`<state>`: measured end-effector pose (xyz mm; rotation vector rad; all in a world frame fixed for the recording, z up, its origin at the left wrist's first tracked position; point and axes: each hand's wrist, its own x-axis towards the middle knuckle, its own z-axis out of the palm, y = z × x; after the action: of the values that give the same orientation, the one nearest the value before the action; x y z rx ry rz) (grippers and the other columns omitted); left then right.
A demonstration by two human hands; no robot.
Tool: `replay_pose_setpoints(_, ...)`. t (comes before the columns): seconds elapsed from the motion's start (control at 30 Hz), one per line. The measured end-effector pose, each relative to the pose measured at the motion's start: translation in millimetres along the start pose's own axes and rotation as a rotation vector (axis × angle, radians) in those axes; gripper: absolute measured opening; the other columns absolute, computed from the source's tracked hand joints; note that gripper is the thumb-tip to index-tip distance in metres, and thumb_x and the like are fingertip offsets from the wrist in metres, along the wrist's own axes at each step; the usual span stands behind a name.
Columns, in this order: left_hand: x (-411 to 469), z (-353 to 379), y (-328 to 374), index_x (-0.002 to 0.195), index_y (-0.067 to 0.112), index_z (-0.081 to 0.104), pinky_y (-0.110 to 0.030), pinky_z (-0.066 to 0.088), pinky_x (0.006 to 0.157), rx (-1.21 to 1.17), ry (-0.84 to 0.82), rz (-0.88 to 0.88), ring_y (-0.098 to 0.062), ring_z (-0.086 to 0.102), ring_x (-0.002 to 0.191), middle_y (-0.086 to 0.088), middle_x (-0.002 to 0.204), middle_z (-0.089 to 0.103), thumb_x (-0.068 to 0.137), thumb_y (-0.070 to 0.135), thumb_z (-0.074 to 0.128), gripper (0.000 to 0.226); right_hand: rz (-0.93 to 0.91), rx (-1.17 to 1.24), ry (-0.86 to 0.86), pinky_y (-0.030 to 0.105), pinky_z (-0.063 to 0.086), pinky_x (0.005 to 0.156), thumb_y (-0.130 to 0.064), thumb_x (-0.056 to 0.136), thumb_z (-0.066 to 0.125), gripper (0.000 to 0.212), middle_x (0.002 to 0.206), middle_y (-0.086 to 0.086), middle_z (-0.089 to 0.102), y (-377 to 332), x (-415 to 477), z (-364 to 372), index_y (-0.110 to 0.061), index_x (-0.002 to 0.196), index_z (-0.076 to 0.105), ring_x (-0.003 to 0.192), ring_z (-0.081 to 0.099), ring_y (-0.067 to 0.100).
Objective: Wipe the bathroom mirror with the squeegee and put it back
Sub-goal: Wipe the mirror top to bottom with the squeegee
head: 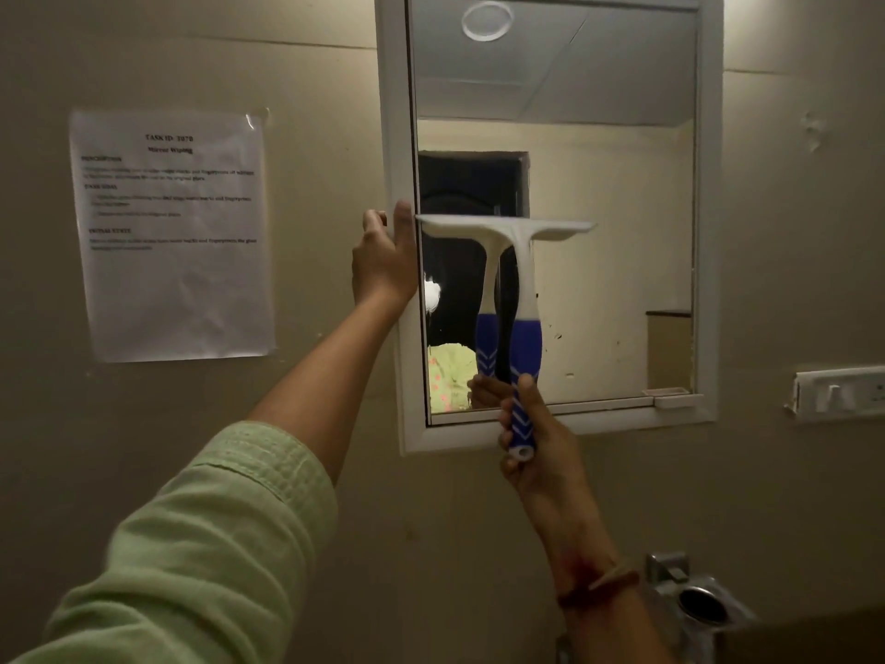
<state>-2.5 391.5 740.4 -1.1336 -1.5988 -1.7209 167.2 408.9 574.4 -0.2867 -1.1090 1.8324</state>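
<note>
A white-framed bathroom mirror [618, 242] hangs on the beige wall. My right hand [541, 452] grips the blue lower handle of a white and blue squeegee [519, 285], held upright. Its white blade lies flat across the glass about halfway up, on the left side of the mirror. My left hand [383, 261] clasps the mirror's left frame edge at the same height as the blade, thumb on the frame's front. The glass reflects the squeegee handle, my fingers and a green garment.
A printed task sheet [175, 237] is taped to the wall left of the mirror. A white switch plate [838, 390] sits to the right. A metal fixture [699, 601] juts out at the lower right, below my right wrist.
</note>
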Motion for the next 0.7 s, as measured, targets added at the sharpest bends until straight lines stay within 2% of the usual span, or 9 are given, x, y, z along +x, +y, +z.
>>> replay_pose_setpoints(0.07,-0.3,-0.8,0.7,0.117,0.005,0.044,-0.018,0.029,0.047,-0.004,-0.01,-0.008,-0.003,0.043,0.054,0.008,0.064,0.042,0.095,0.053,0.026,0.055,-0.032,0.016,0.003,0.012,0.036,0.036,-0.052,0.062,0.068,0.062,0.073,-0.001,0.061,-13.7,4.8,8.1,-0.008,0.104,0.066,0.052,0.049,0.005)
replay_pose_setpoints(0.13,-1.6,-1.7,2.2,0.121,0.004,0.042,-0.016,0.028,0.047,-0.011,-0.016,-0.022,0.0,0.041,0.055,0.011,0.065,0.04,0.096,0.052,0.026,0.057,-0.031,0.037,-0.026,0.011,0.036,0.036,-0.051,0.063,0.068,0.056,0.069,-0.003,0.064,-20.6,8.7,13.0,-0.008,0.099,0.066,0.047,0.052,0.003)
replay_pose_setpoints(0.23,-3.3,-3.6,1.8,0.119,0.004,0.044,-0.017,0.03,0.047,-0.037,-0.043,-0.044,-0.002,0.042,0.054,0.009,0.065,0.042,0.095,0.055,0.027,0.058,0.017,0.039,-0.055,0.012,0.036,0.038,-0.051,0.067,0.066,0.064,0.084,0.001,0.066,-8.1,6.6,9.7,-0.006,0.112,0.064,0.051,0.052,0.004)
replay_pose_setpoints(0.27,-3.6,-4.2,1.2,0.117,0.004,0.045,-0.017,0.031,0.047,-0.045,-0.05,-0.051,-0.003,0.043,0.054,0.008,0.065,0.043,0.094,0.055,0.027,0.058,0.04,0.035,-0.054,0.012,0.037,0.039,-0.051,0.067,0.065,0.063,0.082,0.001,0.064,0.6,4.1,5.0,-0.006,0.112,0.063,0.051,0.052,0.004)
replay_pose_setpoints(0.37,-4.3,-4.3,1.7,0.113,0.004,0.047,-0.017,0.029,0.048,-0.045,-0.046,-0.066,-0.002,0.042,0.055,0.008,0.066,0.043,0.094,0.055,0.027,0.057,0.116,0.049,-0.021,0.014,0.038,0.039,-0.046,0.062,0.067,0.047,0.068,-0.003,0.058,23.2,-5.6,-12.7,-0.012,0.094,0.061,0.05,0.05,0.004)
replay_pose_setpoints(0.43,-4.9,-3.6,2.4,0.112,0.004,0.047,-0.017,0.028,0.049,-0.043,-0.043,-0.066,-0.002,0.042,0.056,0.008,0.066,0.042,0.094,0.054,0.027,0.057,0.128,0.071,-0.008,0.013,0.038,0.038,-0.044,0.061,0.069,0.044,0.066,-0.003,0.056,24.3,-9.5,-19.0,-0.014,0.091,0.059,0.048,0.05,0.004)
replay_pose_setpoints(0.5,-4.9,-3.5,2.7,0.112,0.005,0.047,-0.017,0.028,0.049,-0.042,-0.04,-0.063,-0.002,0.042,0.057,0.008,0.067,0.043,0.094,0.054,0.027,0.057,0.097,0.062,-0.02,0.013,0.038,0.037,-0.045,0.062,0.069,0.049,0.068,-0.003,0.057,13.2,-8.3,-16.7,-0.012,0.097,0.061,0.047,0.049,0.004)
replay_pose_setpoints(0.6,-4.9,-2.6,1.1,0.11,0.005,0.048,-0.018,0.03,0.049,-0.056,-0.032,-0.059,-0.003,0.042,0.056,0.007,0.066,0.044,0.094,0.055,0.028,0.057,0.028,0.011,-0.039,0.012,0.037,0.036,-0.051,0.062,0.069,0.07,0.083,0.001,0.062,-8.4,1.1,-6.1,-0.007,0.116,0.062,0.048,0.05,0.004)
replay_pose_setpoints(0.7,-6.3,-3.3,2.0,0.11,0.004,0.048,-0.018,0.029,0.048,-0.045,-0.021,-0.059,-0.003,0.04,0.054,0.008,0.065,0.042,0.094,0.055,0.028,0.058,0.007,-0.016,-0.048,0.011,0.036,0.037,-0.054,0.061,0.068,0.074,0.092,0.004,0.066,-9.7,5.7,-3.2,-0.006,0.117,0.062,0.051,0.048,0.004)
